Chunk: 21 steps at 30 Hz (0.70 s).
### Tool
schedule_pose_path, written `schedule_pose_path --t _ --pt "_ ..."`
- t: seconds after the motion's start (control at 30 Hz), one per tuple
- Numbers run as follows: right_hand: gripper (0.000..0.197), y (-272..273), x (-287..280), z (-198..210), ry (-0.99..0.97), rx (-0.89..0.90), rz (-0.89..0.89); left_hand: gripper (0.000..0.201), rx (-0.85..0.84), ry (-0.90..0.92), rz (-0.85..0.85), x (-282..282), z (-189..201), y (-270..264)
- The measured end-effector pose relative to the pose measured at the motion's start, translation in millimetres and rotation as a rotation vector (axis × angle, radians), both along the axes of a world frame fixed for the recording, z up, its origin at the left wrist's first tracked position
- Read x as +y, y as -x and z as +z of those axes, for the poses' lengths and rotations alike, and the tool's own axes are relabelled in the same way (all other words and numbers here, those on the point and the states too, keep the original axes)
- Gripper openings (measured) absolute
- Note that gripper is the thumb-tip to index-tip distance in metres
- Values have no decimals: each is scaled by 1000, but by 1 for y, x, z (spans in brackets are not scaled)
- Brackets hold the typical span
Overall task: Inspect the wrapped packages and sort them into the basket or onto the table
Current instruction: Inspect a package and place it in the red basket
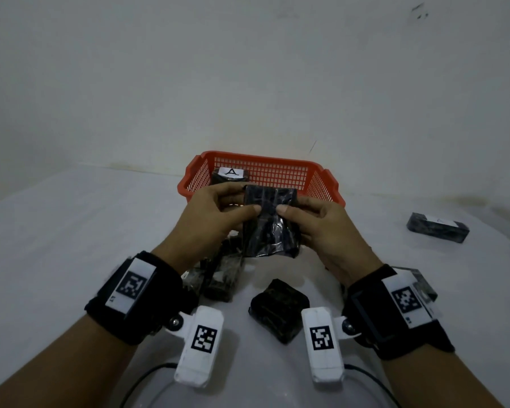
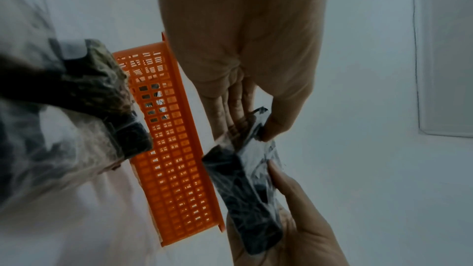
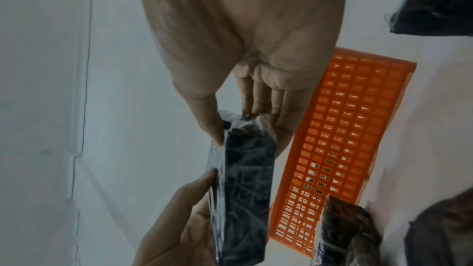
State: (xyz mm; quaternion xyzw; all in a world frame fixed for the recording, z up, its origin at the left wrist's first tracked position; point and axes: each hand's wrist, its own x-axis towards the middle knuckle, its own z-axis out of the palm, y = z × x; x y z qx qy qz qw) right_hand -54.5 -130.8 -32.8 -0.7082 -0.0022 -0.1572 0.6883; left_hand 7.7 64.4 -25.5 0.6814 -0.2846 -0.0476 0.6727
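A black block wrapped in clear film (image 1: 270,222) (image 2: 245,193) (image 3: 245,185) is held up above the table in front of the orange basket (image 1: 280,172) (image 2: 174,169) (image 3: 340,139). My left hand (image 1: 218,213) (image 2: 258,120) pinches its left side between thumb and fingers. My right hand (image 1: 315,219) (image 3: 245,122) pinches the right side the same way. Both thumbs press on the near face. Inside the basket lies one wrapped package with a white label marked A (image 1: 231,173).
Several wrapped packages lie on the white table (image 1: 71,231): a pile under my left wrist (image 1: 218,278), one (image 1: 278,309) between my wrists, one by my right wrist (image 1: 421,284), a labelled one (image 1: 437,226) far right. A white wall stands behind the basket.
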Motion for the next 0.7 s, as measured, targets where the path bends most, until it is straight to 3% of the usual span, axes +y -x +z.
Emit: schedule_pose_path --t 0.27,0.47,0.7 --pt "41 -1 -1 -3 32 27 81 25 -4 23 4 1 0 0" --pt "37 2 -7 -3 102 7 59 26 -1 -39 -89 2 0 3" --pt "30 1 -4 -3 27 -14 43 31 33 -79 -163 3 1 5"
